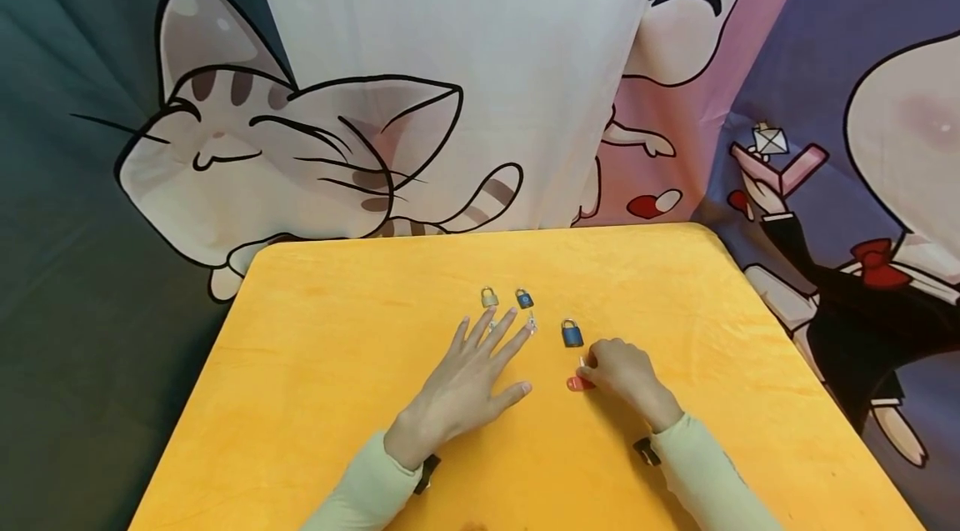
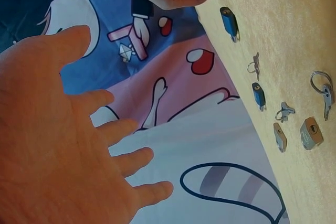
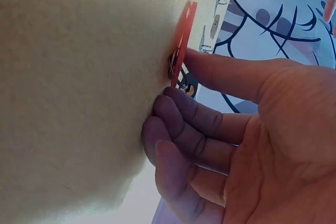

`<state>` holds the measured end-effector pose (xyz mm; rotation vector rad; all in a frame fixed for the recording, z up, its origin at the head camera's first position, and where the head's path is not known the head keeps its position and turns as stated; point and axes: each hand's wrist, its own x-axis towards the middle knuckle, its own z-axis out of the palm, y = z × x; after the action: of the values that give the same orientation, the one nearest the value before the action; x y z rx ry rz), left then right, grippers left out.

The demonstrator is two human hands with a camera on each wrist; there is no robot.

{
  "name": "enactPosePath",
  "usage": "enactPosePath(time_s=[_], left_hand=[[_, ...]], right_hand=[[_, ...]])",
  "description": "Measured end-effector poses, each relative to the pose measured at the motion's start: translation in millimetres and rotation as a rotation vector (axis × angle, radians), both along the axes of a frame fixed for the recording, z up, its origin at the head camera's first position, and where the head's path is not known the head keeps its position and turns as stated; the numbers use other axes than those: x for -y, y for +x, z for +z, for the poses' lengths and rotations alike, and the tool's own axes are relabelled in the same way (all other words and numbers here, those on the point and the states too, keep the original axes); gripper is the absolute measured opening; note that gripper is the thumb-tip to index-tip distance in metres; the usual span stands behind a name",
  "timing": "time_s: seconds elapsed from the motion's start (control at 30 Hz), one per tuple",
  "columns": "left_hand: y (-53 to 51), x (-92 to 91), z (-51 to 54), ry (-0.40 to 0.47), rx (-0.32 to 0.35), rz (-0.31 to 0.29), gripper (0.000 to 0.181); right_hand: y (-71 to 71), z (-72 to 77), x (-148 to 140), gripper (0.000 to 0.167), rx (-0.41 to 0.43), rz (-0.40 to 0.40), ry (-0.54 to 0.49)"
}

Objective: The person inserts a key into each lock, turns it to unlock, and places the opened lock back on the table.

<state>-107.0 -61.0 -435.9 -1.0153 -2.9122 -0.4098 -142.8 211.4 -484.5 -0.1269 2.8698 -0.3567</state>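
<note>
My right hand [image 1: 628,374] is low over the table and pinches a red key tag [image 1: 579,383] with a small key on its ring. In the right wrist view the thumb lies against the red tag [image 3: 185,38], and the other fingers curl beside the ring. Just beyond that hand lies a blue padlock [image 1: 572,335]. Farther off are a smaller blue padlock [image 1: 524,298] and a brass-coloured padlock [image 1: 489,298], each with keys nearby. My left hand [image 1: 467,381] hovers with fingers spread, holding nothing. It hides another brass padlock [image 2: 311,133] from the head view.
Several loose keys lie by the padlocks, among them a ringed key [image 2: 327,95] and a small key pair [image 2: 284,111]. A yellow cloth covers the table [image 1: 322,323]. Cartoon-printed curtains [image 1: 465,14] hang behind its far edge.
</note>
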Motion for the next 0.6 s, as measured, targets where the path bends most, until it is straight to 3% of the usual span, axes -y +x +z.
enactPosePath(time_s=[0.6], left_hand=[[0.1, -3.1, -3.8, -0.006, -0.01, -0.004, 0.075]], right_hand=[[-1.3, -2.8, 0.5, 0.034, 0.01, -0.016, -0.036]])
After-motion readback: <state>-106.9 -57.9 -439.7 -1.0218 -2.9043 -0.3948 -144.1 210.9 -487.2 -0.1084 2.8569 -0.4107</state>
